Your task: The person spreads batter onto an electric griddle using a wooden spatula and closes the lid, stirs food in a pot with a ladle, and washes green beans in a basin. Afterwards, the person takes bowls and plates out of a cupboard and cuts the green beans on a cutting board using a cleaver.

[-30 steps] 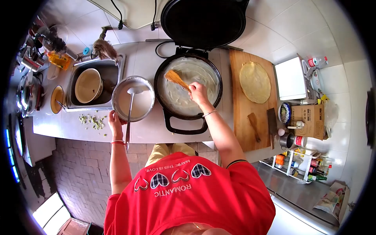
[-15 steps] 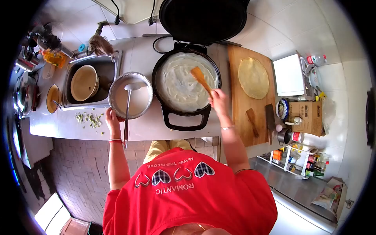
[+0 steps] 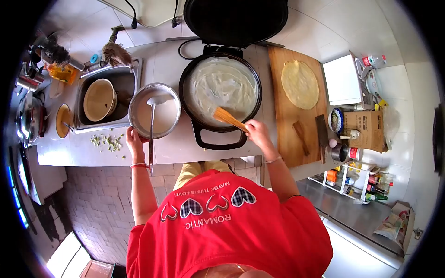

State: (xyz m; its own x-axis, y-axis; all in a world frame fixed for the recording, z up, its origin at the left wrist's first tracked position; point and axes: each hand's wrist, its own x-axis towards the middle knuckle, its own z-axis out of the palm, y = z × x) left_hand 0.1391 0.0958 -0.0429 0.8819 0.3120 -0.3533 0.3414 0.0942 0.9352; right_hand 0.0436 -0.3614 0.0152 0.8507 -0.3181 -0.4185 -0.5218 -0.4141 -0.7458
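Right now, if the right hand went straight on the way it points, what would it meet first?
Probably the near right rim of the black griddle; the right hand's height is hard to judge, so it might pass above the rim, over the pale batter.

Lid (image 3: 235, 21) beyond right hand (image 3: 259, 134): cut off by top edge | spatula (image 3: 226, 116): handle end hidden inside right hand | left hand (image 3: 135, 143): some fingertips hidden (the bowl (image 3: 178, 104) covers them) | bottles (image 3: 332, 175), right of right hand: print too small
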